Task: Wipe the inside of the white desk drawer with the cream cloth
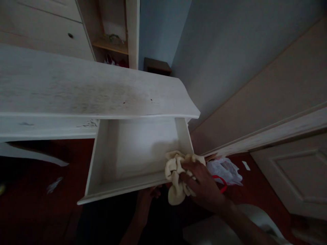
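Note:
A white drawer [145,149] is pulled out of a white table [102,92] whose top has dark stains. Bunched in my right hand [200,180] is a cream cloth [176,170], which lies over the drawer's front right corner and hangs down outside it. My left hand [148,197] is below the drawer's front edge, near its middle. Its fingers are curled, partly in shadow and partly hidden by the drawer front, so what they hold, if anything, cannot be made out. Nothing lies on the visible drawer bottom.
Behind the table stand a white cabinet [51,29] and an open shelf unit [109,44]. A wall [230,61] runs along the right. On the red floor at the right are a white plastic bag [226,170] and a red loop [221,183]. A white chair [250,217] is at lower right.

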### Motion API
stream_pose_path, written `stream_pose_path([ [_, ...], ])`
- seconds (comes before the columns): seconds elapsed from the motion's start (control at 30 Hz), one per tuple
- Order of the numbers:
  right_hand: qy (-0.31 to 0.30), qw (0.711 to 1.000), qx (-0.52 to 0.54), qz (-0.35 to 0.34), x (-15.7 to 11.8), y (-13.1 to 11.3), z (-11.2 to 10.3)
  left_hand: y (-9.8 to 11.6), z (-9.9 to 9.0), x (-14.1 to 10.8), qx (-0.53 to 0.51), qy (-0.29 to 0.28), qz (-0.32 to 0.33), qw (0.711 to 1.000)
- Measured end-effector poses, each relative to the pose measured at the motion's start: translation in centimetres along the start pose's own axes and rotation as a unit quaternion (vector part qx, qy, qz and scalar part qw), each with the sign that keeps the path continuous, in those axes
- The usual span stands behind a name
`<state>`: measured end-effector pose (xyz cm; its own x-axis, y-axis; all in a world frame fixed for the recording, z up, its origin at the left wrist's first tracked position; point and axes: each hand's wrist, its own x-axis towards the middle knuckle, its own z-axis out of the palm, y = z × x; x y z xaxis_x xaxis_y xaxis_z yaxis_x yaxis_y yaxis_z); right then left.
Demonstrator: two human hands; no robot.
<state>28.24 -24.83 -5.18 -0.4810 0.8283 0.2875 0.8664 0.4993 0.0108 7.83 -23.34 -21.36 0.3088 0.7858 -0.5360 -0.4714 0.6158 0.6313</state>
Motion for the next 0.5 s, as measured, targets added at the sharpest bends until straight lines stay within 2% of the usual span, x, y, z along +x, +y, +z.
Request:
stream_pose_path([
  [0.1,0.023,0.999,-0.018,-0.02,-0.3,3.1,0.1,0.5,0.2,-0.2,-0.016,-0.004,0.014,1.0],
  [0.2,0.025,0.997,-0.025,-0.075,0.8,5.6,0.7,0.9,0.6,-0.4,-0.026,0.008,0.022,0.999],
  [0.3,0.011,0.993,-0.031,-0.111,2.9,7.7,1.8,1.2,0.9,-0.4,-0.018,0.025,0.008,1.0],
  [0.5,-0.028,0.994,0.006,-0.109,7.9,12.1,3.4,1.3,1.1,-0.3,0.0,0.019,0.029,0.999],
])
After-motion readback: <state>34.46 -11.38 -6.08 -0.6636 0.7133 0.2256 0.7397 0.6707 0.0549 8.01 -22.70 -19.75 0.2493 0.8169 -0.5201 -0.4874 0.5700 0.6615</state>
